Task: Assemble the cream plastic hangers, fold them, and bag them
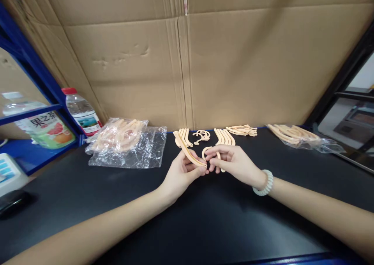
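A long, curved, peach plastic arm piece (189, 153) slants up-left above the black tabletop (204, 218); a small peach hook piece (208, 151) meets its lower end, curl up.

Two hands (181, 173), two plastic bags (125, 144), one water bottle (83, 113), one bracelet (264, 183).

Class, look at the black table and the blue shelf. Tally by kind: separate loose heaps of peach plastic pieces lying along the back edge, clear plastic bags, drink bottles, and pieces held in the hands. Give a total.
Loose heaps of peach pieces: 4
Clear plastic bags: 2
Drink bottles: 2
Pieces held: 2, a long arm in the left hand and a hook in the right hand
Total: 10
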Available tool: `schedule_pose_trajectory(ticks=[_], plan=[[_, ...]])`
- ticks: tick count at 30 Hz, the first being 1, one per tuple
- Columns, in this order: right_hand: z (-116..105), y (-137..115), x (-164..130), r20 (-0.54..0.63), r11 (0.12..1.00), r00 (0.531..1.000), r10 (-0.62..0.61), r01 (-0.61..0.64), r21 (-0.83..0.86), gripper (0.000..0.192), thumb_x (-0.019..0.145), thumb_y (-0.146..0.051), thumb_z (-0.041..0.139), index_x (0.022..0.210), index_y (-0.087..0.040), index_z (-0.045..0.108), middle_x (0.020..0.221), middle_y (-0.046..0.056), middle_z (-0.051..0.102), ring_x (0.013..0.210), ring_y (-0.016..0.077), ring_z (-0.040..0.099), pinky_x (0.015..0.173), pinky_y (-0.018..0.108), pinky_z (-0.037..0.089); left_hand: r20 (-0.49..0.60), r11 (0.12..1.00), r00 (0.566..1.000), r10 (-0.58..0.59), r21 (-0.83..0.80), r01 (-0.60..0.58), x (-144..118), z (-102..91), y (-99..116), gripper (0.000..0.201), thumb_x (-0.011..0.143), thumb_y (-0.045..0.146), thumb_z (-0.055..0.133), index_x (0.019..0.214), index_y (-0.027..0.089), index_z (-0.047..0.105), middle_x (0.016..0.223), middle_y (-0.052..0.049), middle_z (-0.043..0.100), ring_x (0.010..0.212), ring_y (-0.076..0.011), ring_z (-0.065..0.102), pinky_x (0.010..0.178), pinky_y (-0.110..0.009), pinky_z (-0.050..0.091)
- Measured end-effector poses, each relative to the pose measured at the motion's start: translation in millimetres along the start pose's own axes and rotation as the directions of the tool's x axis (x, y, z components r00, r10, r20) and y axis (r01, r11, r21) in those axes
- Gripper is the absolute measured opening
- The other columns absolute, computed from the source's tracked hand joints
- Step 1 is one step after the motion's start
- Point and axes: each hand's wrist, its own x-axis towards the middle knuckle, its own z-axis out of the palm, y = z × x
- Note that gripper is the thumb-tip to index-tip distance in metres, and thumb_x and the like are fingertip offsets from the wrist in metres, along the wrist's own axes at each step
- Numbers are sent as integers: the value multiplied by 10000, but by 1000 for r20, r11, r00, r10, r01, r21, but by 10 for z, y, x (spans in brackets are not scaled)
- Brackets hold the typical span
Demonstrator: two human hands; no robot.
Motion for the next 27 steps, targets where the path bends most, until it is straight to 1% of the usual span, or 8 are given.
schedule_pose_trajectory(ticks=[6,8,10,12,14,18,21,27], plan=[[7,-53,-14,70,999,997,31,-31,9,509,855,-264,576,1348,-254,451,1283,112,527,646,91,639,438,214,504,1,1000,1000,-3,-3,3,-6,8,21,371,707,167,800,902,176,484,844,17,685,748,-162,720,775,-306,564],[11,-49,-11,70,999,997,39,-39,3,477,831,-226,581,1295,-246,471,1237,98,536,610,77,618,437,218,490,-5,1000,1000,-9,-5,9,-2,8,20,378,701,166,802,905,176,484,851,13,692,745,-163,721,774,-308,563],[18,-32,-8,48,999,998,32,-33,10,313,815,-207,597,1119,-217,523,1096,58,576,584,69,599,461,224,486,-2,1000,1000,-9,2,9,2,9,17,376,699,162,801,898,174,483,843,2,702,756,-158,714,770,-300,558],[24,-14,-4,19,998,1000,1,-2,57,193,805,-198,615,930,-218,469,945,6,587,592,77,604,503,234,487,6,1000,1000,0,19,0,4,13,12,369,695,158,800,883,172,483,823,-10,711,754,-144,694,734,-274,550],[28,-6,1,-16,991,999,-35,37,126,278,798,-198,634,864,-239,367,868,-31,589,603,91,622,531,244,482,6,999,1000,14,33,-14,3,19,8,369,687,160,804,870,173,484,809,-19,715,741,-133,668,679,-250,539],[30,-20,10,-81,975,996,-39,56,217,434,762,-210,702,895,-265,292,843,-47,631,594,115,646,540,260,475,0,999,1000,18,41,-18,-1,27,5,382,674,174,814,862,179,481,802,-25,719,709,-124,632,628,-243,522],[18,-14,14,-109,969,994,-20,46,245,465,750,-205,730,913,-266,299,834,-37,668,622,130,665,551,257,470,-12,998,1000,22,54,-21,-2,22,3,376,674,171,814,853,178,483,798,-19,722,732,-122,642,683,-251,521],[-12,41,21,-83,976,996,-28,45,214,323,772,-221,725,996,-234,492,841,-2,689,740,148,691,681,297,542,-50,1000,999,7,21,-6,2,10,-15,382,667,179,824,829,179,477,810,4,718,802,-124,672,812,-273,508]])
